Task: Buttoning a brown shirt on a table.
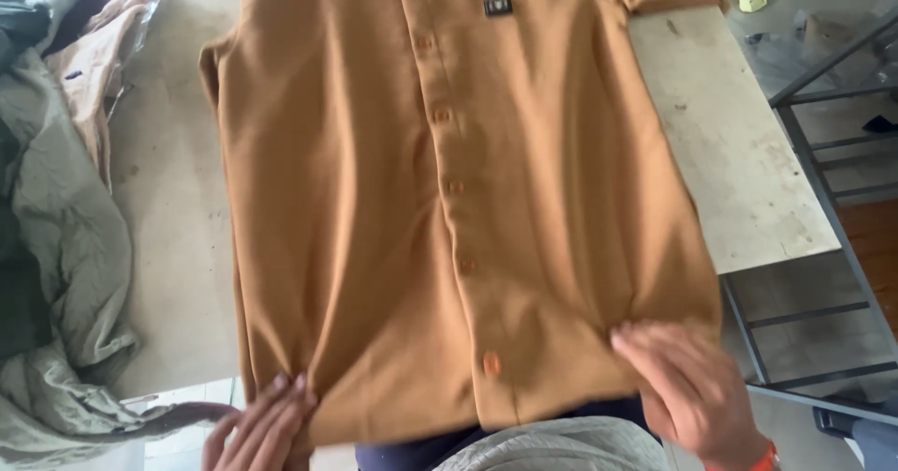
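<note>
Both hands, left hand [262, 424] and right hand [687, 391], fingers flat and open, smooth the hem of the brown buttoned cotton shirt [449, 200] spread on the pale wooden table [739, 153]; a fold would need grips at the hem

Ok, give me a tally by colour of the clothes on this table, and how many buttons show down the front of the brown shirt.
Brown shirt, spread flat under both hands: 1
Grey-green garments, heaped at the left: 1 pile, too tangled to count
Pale pink garment at the far left: 1
Orange buttons visible on the shirt: 7
Total: 2 separate garments plus 1 pile, and 7 buttons.
</note>
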